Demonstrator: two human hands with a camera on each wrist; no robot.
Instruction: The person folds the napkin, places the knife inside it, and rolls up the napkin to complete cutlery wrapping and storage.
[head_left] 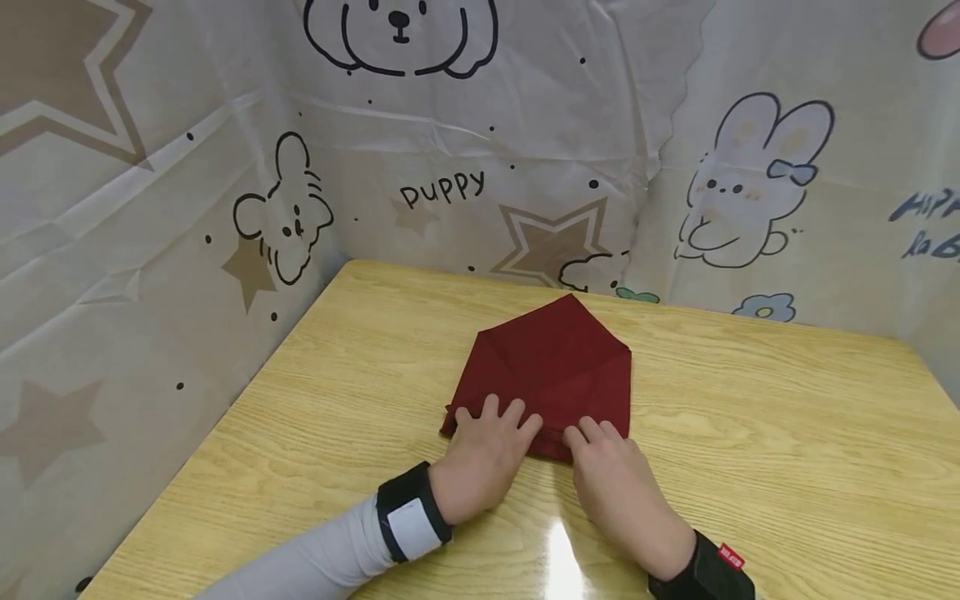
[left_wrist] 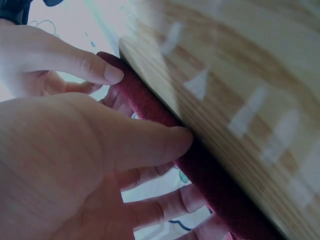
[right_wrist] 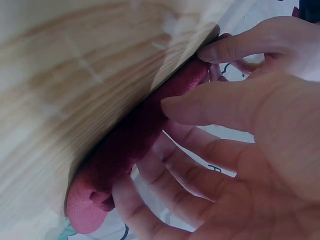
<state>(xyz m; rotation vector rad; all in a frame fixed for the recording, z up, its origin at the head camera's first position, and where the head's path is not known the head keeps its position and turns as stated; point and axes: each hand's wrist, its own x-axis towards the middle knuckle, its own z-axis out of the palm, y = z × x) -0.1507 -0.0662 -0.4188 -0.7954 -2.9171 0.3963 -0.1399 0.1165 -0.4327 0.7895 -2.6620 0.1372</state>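
Observation:
A dark red cloth (head_left: 551, 354) lies on the table, folded to a point at its far end. Its near edge forms a thick roll, seen as a rounded red band (left_wrist: 150, 105) in the left wrist view. My left hand (head_left: 487, 458) grips the left part of this roll, thumb against the near side and fingers spread over the top. The right hand (head_left: 615, 483) holds the roll further right, its thumb (right_wrist: 200, 105) on the near side and its fingers reaching over. In the right wrist view the roll's end (right_wrist: 87, 205) shows layered fabric.
The wood-grain table (head_left: 750, 433) extends on both sides of the cloth. Behind and to the left hangs a pale curtain (head_left: 450, 142) with cartoon animals and stars, meeting the table's far edge. Black bands (head_left: 412, 512) circle both wrists.

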